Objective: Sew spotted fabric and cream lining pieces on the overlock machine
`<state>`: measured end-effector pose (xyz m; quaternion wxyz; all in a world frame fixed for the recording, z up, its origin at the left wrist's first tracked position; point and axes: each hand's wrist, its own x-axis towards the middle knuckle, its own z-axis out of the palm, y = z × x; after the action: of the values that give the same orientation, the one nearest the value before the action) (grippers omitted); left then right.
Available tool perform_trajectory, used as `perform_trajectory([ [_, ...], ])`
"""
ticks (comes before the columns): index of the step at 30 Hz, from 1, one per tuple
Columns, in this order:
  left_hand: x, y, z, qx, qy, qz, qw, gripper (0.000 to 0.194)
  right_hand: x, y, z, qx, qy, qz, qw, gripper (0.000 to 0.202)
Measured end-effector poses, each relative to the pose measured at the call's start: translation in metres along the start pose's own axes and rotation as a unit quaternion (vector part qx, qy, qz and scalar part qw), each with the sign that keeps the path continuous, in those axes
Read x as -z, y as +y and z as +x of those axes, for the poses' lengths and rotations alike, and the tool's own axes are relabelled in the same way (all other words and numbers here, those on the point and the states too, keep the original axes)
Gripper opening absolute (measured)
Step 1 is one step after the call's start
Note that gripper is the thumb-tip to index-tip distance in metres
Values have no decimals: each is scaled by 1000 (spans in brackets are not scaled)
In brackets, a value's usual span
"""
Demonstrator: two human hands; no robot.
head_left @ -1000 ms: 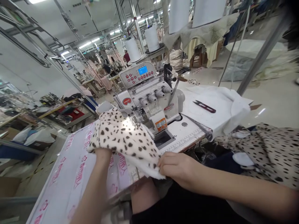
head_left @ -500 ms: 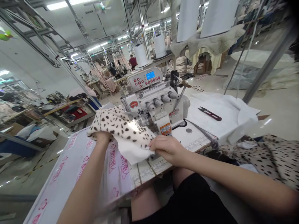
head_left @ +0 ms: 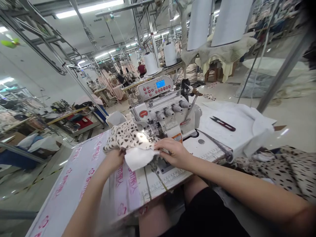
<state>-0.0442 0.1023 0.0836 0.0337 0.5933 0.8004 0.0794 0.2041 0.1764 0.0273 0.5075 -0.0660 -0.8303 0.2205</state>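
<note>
Dark-spotted cream cloth [head_left: 125,135], rumpled, its near part plain white, lies under the sewing machine's [head_left: 170,112] light; the right hand's [head_left: 174,153] fingers pinch its edge, the left hand's [head_left: 113,162] hold unclear.

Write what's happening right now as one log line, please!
left hand: touching spotted fabric | right hand: pinching its right end | sewing machine: display lit | snips: on white cloth

Desk [head_left: 209,146] with overlock sewing machine [head_left: 170,112]
Pink-printed plastic sheet [head_left: 81,171] at left, spotted plush fabric [head_left: 123,133] beside the machine, white cloth [head_left: 249,123] at right.
</note>
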Motion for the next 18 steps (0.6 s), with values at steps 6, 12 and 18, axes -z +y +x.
perform_trajectory([
  [6,-6,56,-75,-200,244,-27,949,22,2,-2,-4,-41,2,24,999,25],
  [12,-31,78,-45,-360,240,-39,901,27,3,0,1,41,4,-24,999,10],
  [18,-28,67,-43,-374,215,-64,900,23,5,1,-1,58,-16,-34,998,11],
])
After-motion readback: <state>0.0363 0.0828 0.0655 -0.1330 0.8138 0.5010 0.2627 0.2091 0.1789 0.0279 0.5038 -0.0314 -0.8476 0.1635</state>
